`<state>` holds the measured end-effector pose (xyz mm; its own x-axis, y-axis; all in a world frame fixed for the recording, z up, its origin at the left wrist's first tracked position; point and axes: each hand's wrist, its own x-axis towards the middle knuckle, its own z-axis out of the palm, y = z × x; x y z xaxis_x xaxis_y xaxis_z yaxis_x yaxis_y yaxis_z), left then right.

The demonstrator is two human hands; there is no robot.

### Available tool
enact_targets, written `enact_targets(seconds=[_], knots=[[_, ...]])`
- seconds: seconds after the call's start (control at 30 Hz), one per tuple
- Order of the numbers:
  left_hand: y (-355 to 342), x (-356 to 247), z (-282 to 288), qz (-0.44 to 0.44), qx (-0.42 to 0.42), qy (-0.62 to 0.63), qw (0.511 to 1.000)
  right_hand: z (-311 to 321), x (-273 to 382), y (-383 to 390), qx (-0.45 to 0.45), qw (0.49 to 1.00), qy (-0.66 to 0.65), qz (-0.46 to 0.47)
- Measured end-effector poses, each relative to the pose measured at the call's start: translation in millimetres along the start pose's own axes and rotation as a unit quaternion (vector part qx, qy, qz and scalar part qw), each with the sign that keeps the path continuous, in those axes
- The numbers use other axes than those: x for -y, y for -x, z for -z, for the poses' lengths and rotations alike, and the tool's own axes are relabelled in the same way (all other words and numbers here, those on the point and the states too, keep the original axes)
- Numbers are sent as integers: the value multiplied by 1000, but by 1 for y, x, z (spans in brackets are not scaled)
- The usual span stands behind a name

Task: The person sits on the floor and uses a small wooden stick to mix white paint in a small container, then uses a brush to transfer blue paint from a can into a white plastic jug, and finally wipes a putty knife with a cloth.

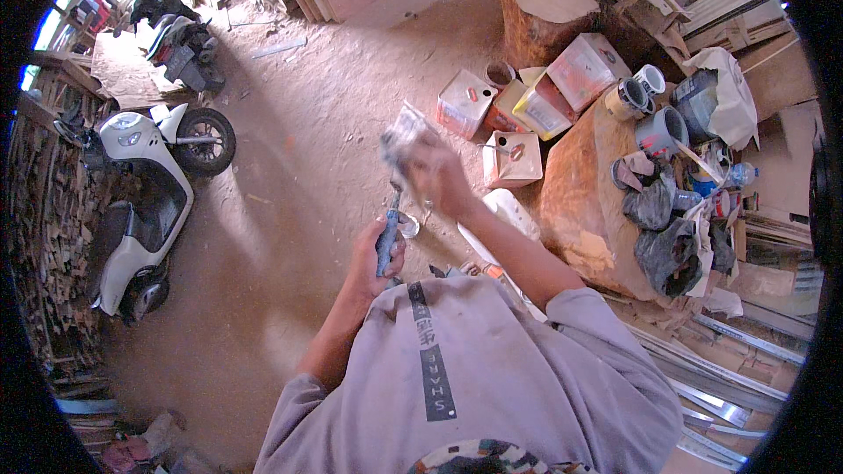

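My left hand (pixel 373 254) is closed around a grey-blue tool handle (pixel 387 240) held upright, its narrow dark upper part pointing away from me. Just beyond that tip, my right hand (pixel 438 174) grips a crumpled, greyish piece of cloth or paper (pixel 402 130); motion blur hides its exact kind and whether it touches the tool. A small round whitish lid or container (pixel 408 227) shows on the floor beside my left hand. A white object (pixel 509 209) lies under my right forearm.
A white scooter (pixel 158 184) and a dark motorbike (pixel 180 48) stand left beside stacked wood scraps (pixel 44 237). At right are square cans (pixel 571 75) and a large wooden stump (pixel 571 237) bearing buckets (pixel 663 132) and black bags (pixel 667 259). Metal strips (pixel 729 386) lie lower right.
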<state>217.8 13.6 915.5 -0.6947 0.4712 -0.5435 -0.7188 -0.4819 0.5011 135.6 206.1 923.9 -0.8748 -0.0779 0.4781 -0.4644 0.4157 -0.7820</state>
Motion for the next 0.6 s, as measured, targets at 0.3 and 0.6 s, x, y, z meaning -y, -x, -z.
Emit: enact_targets(seconds=[0.3, 0.6], knots=[[22, 2, 14, 48, -81, 17, 995, 77, -42, -38, -76, 983, -15, -166], [13, -2, -9, -53, -119, -130, 983, 8, 13, 14, 140, 983, 16, 121]])
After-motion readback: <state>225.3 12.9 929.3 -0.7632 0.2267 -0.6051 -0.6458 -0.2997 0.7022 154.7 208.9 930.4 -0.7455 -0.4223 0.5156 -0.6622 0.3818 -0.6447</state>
